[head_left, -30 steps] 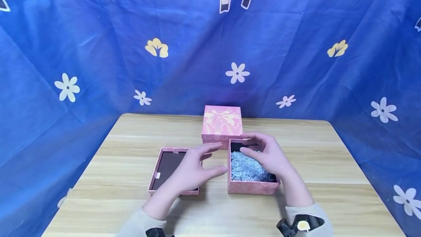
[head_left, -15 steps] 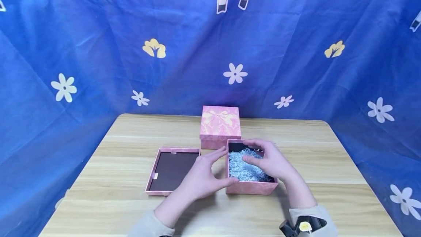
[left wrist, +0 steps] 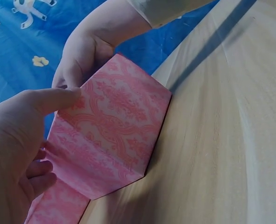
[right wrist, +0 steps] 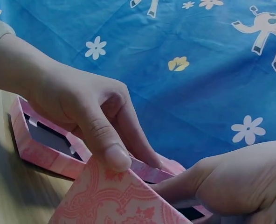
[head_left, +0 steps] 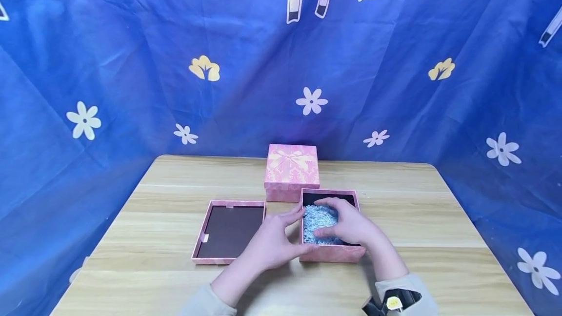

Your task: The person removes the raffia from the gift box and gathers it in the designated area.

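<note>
An open pink patterned gift box (head_left: 332, 254) stands right of the table's middle with light blue shredded paper (head_left: 315, 221) inside. My left hand (head_left: 271, 242) holds the box's left side, its thumb at the near left corner and fingers along the side; the left wrist view shows that thumb on the patterned wall (left wrist: 114, 112). Reaching into the box from the right, my right hand (head_left: 349, 223) curls its fingers and thumb around the shredded paper. Dark lining shows behind and beside the paper. In the right wrist view the box wall hides the right fingertips.
A shallow pink tray-like lid (head_left: 195, 252) with a dark lining lies left of the box, partly behind the left hand. A closed pink gift box with a bow (head_left: 291, 172) stands at the back. Blue cloth (head_left: 246, 87) hangs behind the wooden table (head_left: 421, 218).
My left hand has moved right from the gap between lid and box onto the box's left side. My right hand has gone deeper, and the paper is gathered leftward.
</note>
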Motion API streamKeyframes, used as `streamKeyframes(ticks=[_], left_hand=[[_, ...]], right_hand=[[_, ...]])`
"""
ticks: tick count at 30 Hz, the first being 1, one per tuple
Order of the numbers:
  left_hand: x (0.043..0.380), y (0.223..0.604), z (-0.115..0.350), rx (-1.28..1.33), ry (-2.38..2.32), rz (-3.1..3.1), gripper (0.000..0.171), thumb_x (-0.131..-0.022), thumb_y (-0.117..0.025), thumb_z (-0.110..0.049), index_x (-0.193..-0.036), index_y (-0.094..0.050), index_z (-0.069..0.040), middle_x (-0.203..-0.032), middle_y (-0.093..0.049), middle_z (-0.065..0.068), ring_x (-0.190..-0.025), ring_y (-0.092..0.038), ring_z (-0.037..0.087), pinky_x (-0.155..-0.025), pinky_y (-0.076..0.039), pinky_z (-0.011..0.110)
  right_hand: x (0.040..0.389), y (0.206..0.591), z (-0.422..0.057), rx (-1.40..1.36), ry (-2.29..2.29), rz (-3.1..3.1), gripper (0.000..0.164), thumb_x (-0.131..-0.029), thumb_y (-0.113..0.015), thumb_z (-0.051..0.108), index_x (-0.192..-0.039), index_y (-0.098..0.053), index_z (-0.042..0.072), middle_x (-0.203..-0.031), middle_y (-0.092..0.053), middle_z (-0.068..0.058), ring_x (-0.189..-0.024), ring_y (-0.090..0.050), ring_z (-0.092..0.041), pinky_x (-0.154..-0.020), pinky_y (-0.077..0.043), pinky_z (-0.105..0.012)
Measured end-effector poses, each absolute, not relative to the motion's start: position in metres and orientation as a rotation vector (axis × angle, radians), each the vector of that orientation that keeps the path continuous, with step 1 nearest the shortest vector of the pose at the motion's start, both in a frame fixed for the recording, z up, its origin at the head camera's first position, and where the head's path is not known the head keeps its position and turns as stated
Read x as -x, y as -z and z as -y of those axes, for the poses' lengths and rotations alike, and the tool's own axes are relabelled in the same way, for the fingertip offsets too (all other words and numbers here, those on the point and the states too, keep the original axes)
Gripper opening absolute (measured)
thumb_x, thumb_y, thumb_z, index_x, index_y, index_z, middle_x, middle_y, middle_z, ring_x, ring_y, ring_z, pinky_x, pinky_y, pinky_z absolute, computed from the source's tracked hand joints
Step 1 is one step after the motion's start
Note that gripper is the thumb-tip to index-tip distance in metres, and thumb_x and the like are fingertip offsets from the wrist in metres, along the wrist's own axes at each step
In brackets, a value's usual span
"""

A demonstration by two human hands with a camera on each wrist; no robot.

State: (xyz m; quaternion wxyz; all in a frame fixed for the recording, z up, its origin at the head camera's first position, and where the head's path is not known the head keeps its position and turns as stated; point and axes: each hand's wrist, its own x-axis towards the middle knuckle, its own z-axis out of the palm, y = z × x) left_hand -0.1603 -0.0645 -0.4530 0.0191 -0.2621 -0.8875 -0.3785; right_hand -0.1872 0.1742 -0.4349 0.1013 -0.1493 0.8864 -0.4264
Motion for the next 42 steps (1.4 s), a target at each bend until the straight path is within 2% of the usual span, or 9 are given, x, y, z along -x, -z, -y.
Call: streamKeyframes(ticks=[5, 8, 12, 16, 24, 28, 33, 39, 42], left_hand=[[0.162, 0.457, 0.066, 0.786, 1.246, 2.743, 0.086, -0.078, -0.094, -0.048, -0.147, -0.063, -0.008, -0.157, -0.052, -0.003, -0.072, -0.061, 0.011, -0.081, -0.058, 0.032], [0.163, 0.458, 0.066, 0.775, 1.306, 2.730, 0.087, -0.077, -0.094, -0.050, -0.147, -0.063, -0.008, -0.156, -0.053, -0.003, -0.077, -0.064, 0.012, -0.091, -0.057, 0.033], [0.163, 0.460, 0.066, 0.763, 1.345, 2.717, 0.089, -0.076, -0.094, -0.054, -0.146, -0.063, -0.008, -0.155, -0.054, -0.004, -0.105, -0.070, 0.018, -0.095, -0.057, 0.035], [0.162, 0.461, 0.065, 0.754, 1.352, 2.714, 0.089, -0.075, -0.094, -0.054, -0.146, -0.064, -0.009, -0.154, -0.052, -0.010, -0.132, -0.058, 0.017, -0.104, -0.054, 0.036], [0.162, 0.463, 0.065, 0.734, 1.382, 2.725, 0.089, -0.076, -0.093, -0.056, -0.147, -0.063, -0.012, -0.154, -0.048, -0.015, -0.120, -0.065, 0.016, -0.094, -0.056, 0.033], [0.162, 0.463, 0.066, 0.727, 1.393, 2.715, 0.089, -0.075, -0.094, -0.054, -0.147, -0.063, -0.012, -0.154, -0.049, -0.016, -0.132, -0.056, 0.013, -0.099, -0.055, 0.032], [0.162, 0.465, 0.066, 0.722, 1.397, 2.710, 0.091, -0.075, -0.094, -0.056, -0.147, -0.063, -0.010, -0.155, -0.052, -0.008, -0.131, -0.056, 0.014, -0.091, -0.053, 0.027], [0.162, 0.465, 0.065, 0.726, 1.399, 2.707, 0.092, -0.075, -0.092, -0.060, -0.147, -0.062, -0.011, -0.155, -0.053, -0.006, -0.106, -0.066, 0.017, -0.082, -0.055, 0.031], [0.163, 0.465, 0.065, 0.722, 1.407, 2.703, 0.091, -0.075, -0.093, -0.057, -0.147, -0.062, -0.011, -0.154, -0.052, -0.008, -0.114, -0.065, 0.015, -0.089, -0.056, 0.034]], right_hand=[[0.192, 0.440, -0.167, 0.438, 1.191, -2.582, 0.082, -0.076, -0.098, 0.032, -0.146, -0.061, 0.011, -0.142, -0.062, -0.012, -0.127, -0.057, -0.033, -0.114, -0.042, -0.062], [0.193, 0.443, -0.164, 0.401, 1.164, -2.574, 0.086, -0.071, -0.101, 0.030, -0.146, -0.061, 0.012, -0.141, -0.062, -0.011, -0.127, -0.057, -0.033, -0.113, -0.042, -0.063], [0.193, 0.447, -0.160, 0.384, 1.132, -2.575, 0.088, -0.068, -0.101, 0.020, -0.146, -0.061, 0.010, -0.141, -0.062, -0.012, -0.126, -0.057, -0.033, -0.113, -0.042, -0.063], [0.194, 0.451, -0.160, 0.491, 1.067, -2.576, 0.082, -0.069, -0.098, 0.011, -0.142, -0.063, 0.003, -0.135, -0.065, -0.013, -0.122, -0.058, -0.032, -0.110, -0.046, -0.059], [0.197, 0.452, -0.160, 0.537, 0.985, -2.580, 0.067, -0.066, -0.089, -0.004, -0.130, -0.069, -0.001, -0.120, -0.069, -0.009, -0.102, -0.060, -0.024, -0.096, -0.053, -0.047], [0.197, 0.451, -0.161, 0.521, 1.017, -2.577, 0.062, -0.063, -0.082, -0.011, -0.123, -0.072, 0.000, -0.112, -0.070, -0.006, -0.096, -0.059, -0.022, -0.089, -0.054, -0.042], [0.196, 0.446, -0.163, 0.527, 1.079, -2.590, 0.057, -0.065, -0.081, -0.014, -0.118, -0.075, 0.003, -0.108, -0.071, -0.002, -0.095, -0.061, -0.020, -0.090, -0.055, -0.043], [0.193, 0.431, -0.168, 0.423, 1.139, -2.617, 0.060, -0.068, -0.083, -0.015, -0.124, -0.075, 0.006, -0.119, -0.071, -0.004, -0.108, -0.063, -0.025, -0.105, -0.051, -0.056], [0.192, 0.422, -0.172, 0.407, 1.184, -2.616, 0.065, -0.067, -0.084, -0.015, -0.128, -0.073, 0.005, -0.129, -0.070, -0.007, -0.123, -0.060, -0.030, -0.111, -0.045, -0.061]])
